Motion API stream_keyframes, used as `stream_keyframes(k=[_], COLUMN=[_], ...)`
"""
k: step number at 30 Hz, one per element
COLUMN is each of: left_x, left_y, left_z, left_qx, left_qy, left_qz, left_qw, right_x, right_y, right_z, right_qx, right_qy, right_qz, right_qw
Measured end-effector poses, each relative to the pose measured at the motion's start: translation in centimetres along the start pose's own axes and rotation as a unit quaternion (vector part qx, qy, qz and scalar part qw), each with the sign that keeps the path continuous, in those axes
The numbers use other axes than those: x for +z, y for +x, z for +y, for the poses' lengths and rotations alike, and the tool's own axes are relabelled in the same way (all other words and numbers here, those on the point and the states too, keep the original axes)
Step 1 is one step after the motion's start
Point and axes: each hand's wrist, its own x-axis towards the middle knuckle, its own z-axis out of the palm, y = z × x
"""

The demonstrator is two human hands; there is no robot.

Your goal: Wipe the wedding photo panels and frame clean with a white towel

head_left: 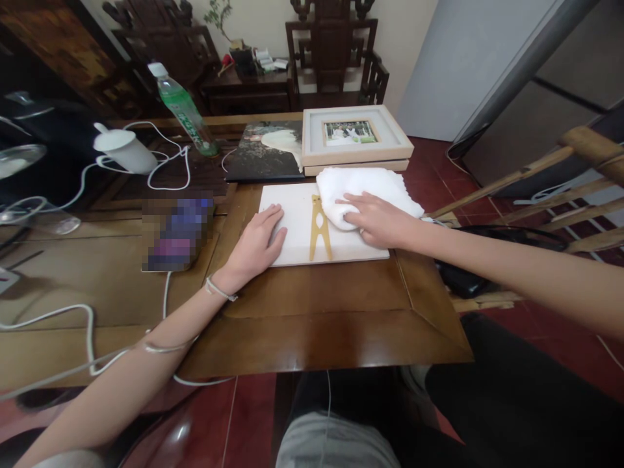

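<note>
A white rectangular board [292,244] lies on the table in front of me. My left hand [256,244] rests flat on its left edge, fingers stretched out. On the board's middle is a flat, yellow, A-shaped piece [319,237] with an oval hole; what it is I cannot tell. A folded white towel [375,188] covers the upper right of the board and reaches past its edge. My right hand [377,221] presses into the towel's near side, its fingertips partly sunk in the cloth.
Behind the board stand a light wooden picture frame [358,156] and a dark picture panel [258,153]. Leftward are a green-labelled bottle [185,110], a white lidded cup [129,149], a blurred phone [178,234] and white cables [90,331]. A wooden chair [502,182] is at right.
</note>
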Motion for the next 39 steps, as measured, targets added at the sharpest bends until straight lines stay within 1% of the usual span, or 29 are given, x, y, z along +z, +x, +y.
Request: stream_keyframes(k=[2, 5, 9, 14, 18, 23, 26, 29, 34, 39], left_x=[0.0, 0.0, 0.0, 0.0, 0.0, 0.0, 0.0, 0.0, -0.1, -0.1], left_y=[0.0, 0.0, 0.0, 0.0, 0.1, 0.1, 0.0, 0.0, 0.1, 0.1], left_z=[0.0, 0.0, 0.0, 0.1, 0.1, 0.1, 0.1, 0.1, 0.2, 0.2], left_qx=[-0.002, -0.002, -0.004, -0.006, -0.003, -0.002, -0.004, -0.004, -0.005, -0.005], left_qy=[-0.001, -0.005, -0.005, -0.001, -0.001, 0.0, -0.001, -0.004, -0.003, 0.001], left_qz=[0.0, -0.005, -0.007, -0.009, -0.005, -0.002, 0.0, -0.002, -0.01, -0.007], left_qw=[1.0, 1.0, 1.0, 1.0, 1.0, 1.0, 1.0, 1.0, 1.0, 1.0], right_x=[0.0, 0.1, -0.1, -0.9, -0.9, -0.4, -0.2, 0.0, -0.1, -0.8], right_y=[-0.1, -1.2, -3.5, -5.4, -5.1, -3.6, -2.6, -2.1, -2.8, -4.8], right_z=[-0.1, -1.0, -3.2, -5.4, -5.2, -3.2, -2.2, -2.0, -3.4, -5.8], right_qx=[0.001, -0.014, -0.036, -0.045, -0.05, -0.053, -0.043, -0.031, -0.013, -0.025], right_qy=[-0.004, -0.001, 0.028, 0.048, 0.043, 0.037, 0.038, 0.036, 0.039, 0.052], right_qz=[-0.001, 0.009, 0.023, 0.011, 0.016, 0.03, 0.035, 0.035, 0.028, 0.016], right_qw=[1.0, 1.0, 0.999, 0.998, 0.998, 0.997, 0.998, 0.998, 0.999, 0.998])
